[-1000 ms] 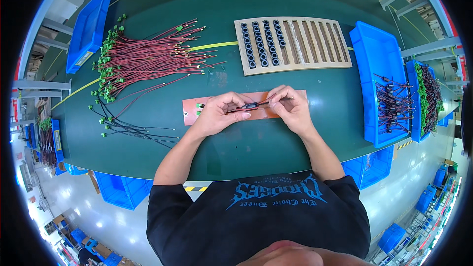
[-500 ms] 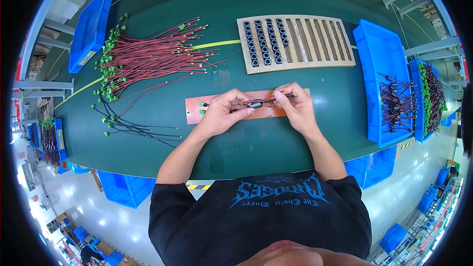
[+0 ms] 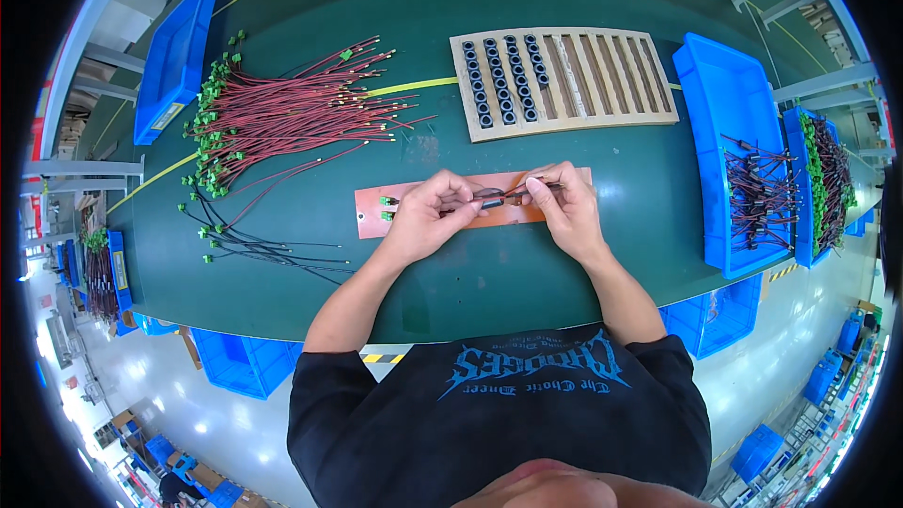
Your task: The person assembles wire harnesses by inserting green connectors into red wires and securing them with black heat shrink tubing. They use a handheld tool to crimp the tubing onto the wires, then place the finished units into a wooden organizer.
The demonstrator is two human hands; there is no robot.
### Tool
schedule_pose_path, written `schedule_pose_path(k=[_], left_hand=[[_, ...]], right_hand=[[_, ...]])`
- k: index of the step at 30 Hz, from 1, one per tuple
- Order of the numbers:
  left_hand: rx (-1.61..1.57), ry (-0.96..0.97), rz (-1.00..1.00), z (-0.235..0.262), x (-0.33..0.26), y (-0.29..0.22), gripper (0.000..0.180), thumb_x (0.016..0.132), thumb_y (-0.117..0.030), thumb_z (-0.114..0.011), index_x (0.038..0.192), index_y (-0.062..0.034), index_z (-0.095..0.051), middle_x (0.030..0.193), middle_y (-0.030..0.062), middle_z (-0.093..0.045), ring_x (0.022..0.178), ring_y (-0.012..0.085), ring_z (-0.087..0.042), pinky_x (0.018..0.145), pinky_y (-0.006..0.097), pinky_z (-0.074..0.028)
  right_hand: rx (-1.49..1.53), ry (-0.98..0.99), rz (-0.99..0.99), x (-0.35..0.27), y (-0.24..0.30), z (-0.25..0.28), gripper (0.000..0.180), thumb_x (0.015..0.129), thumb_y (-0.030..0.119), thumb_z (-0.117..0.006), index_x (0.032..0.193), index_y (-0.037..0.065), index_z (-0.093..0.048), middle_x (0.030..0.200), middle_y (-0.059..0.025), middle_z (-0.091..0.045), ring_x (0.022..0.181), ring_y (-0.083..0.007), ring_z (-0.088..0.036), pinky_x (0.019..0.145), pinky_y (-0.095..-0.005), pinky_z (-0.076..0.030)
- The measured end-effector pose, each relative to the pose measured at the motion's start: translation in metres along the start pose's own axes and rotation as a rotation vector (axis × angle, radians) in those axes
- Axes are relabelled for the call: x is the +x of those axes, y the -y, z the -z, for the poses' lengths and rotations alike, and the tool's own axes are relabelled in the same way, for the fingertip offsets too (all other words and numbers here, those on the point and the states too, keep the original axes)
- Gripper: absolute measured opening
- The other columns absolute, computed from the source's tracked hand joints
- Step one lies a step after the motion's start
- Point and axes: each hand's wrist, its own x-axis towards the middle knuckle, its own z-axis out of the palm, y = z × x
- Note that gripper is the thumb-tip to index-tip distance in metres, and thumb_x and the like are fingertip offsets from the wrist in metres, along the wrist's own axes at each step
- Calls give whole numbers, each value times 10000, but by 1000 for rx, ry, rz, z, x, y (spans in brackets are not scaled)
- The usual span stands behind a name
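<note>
Just above an orange-brown board (image 3: 370,225) on the table, I hold a cable of red and black wires (image 3: 514,192) that passes by or through a small black ring-like core (image 3: 491,203). My left hand (image 3: 428,216) is closed, thumb and forefinger pinching at the core's left side. With thumb and forefinger together, my right hand (image 3: 568,209) grips the wires to the right of the core. Fingers hide parts of the cable. Two green connectors (image 3: 388,209) lie on the board's left end, beside my left hand.
Beyond my hands stands a slotted wooden rack (image 3: 602,124) with rows of black cores (image 3: 486,85). Many red wires (image 3: 292,103) with green connectors spread at left, black wires (image 3: 254,243) nearer. A blue bin (image 3: 715,66) with cable assemblies stands at right; another blue bin (image 3: 179,56) far left.
The core has turned slightly between my fingers, and the wire loop over it looks flatter. Both hands stay at nearly the same place over the board.
</note>
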Motion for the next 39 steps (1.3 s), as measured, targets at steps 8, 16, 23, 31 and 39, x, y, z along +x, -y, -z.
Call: schedule_pose_path(k=[8,16,23,31,39], left_hand=[[309,35,-144,0,1,-8,99,901,43,-741,918,4,-651,1240,198,-676,1078,215,-708,953,369,-580],[146,15,-11,0,2,-3,117,940,59,-691,1015,16,-613,1270,188,-662,1053,158,-674,933,314,-558],[190,-2,20,2,1,5,140,971,96,-621,1066,3,-576,1266,201,-662,1048,147,-665,922,297,-553],[2,60,18,-2,22,-25,157,1027,-21,-608,1175,34,-605,1234,180,-685,1126,199,-672,982,360,-556],[272,236,-135,-21,47,-15,149,980,-84,-710,1064,35,-741,1060,90,-673,897,124,-626,736,272,-517]], right_hand=[[111,-10,-68,5,-9,4,104,1062,73,-573,1026,-23,-556,904,-118,-725,788,-138,-700,726,-284,-573],[104,2,-84,3,-11,10,128,1075,94,-555,1007,-12,-535,947,-151,-735,838,-164,-721,748,-308,-590],[273,-55,-132,-3,-5,6,134,1085,106,-536,1026,-10,-505,1022,-183,-721,880,-191,-738,806,-321,-609],[254,-58,-9,-5,-8,6,66,1055,45,-576,1055,-21,-572,1067,-154,-711,897,-178,-725,826,-307,-605],[180,-52,67,-10,7,6,142,1049,51,-586,1083,-56,-674,1114,-163,-694,927,-181,-700,824,-309,-604]])
